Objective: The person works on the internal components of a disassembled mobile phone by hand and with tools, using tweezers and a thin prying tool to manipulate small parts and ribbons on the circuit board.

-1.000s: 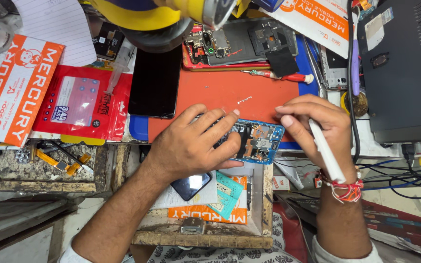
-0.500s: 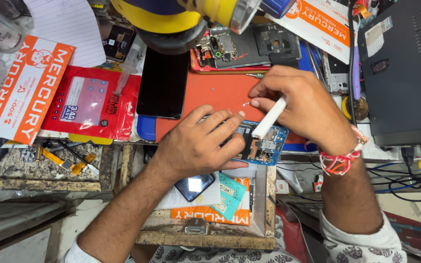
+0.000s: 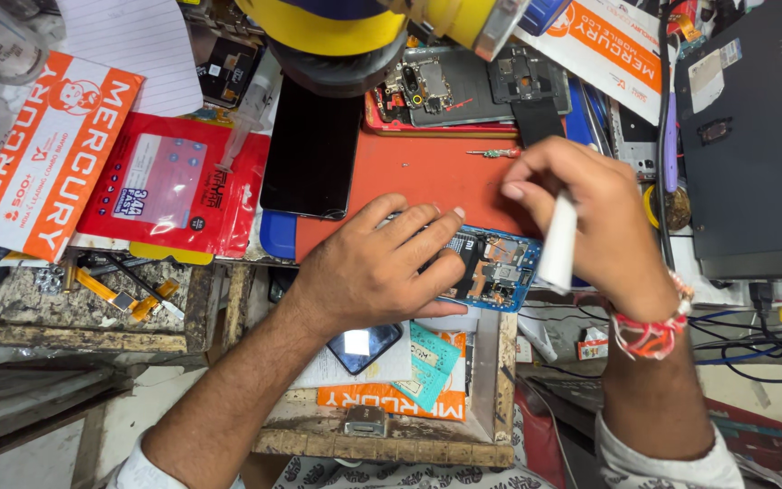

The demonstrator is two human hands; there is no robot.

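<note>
My left hand [image 3: 382, 267] presses flat on an opened blue phone [image 3: 491, 267] with its circuit board showing, at the near edge of an orange work mat [image 3: 427, 177]. My right hand [image 3: 590, 213] hovers just right of and above the phone, holding a white pen-shaped tool [image 3: 557, 243] that points down toward me. A thread band circles my right wrist. A small red-handled screwdriver [image 3: 495, 153] lies on the mat beyond my right fingers.
A black phone screen [image 3: 311, 154] lies left of the mat. Another opened phone [image 3: 459, 86] sits at the back, under a yellow lamp [image 3: 355, 32]. Red and orange packets [image 3: 110, 172] lie at left, a dark box [image 3: 758, 136] at right, cables [image 3: 771, 335] below it.
My right hand moved with the white tool from the phone's right side up and over the mat, then further right. My left hand stayed on the phone.
</note>
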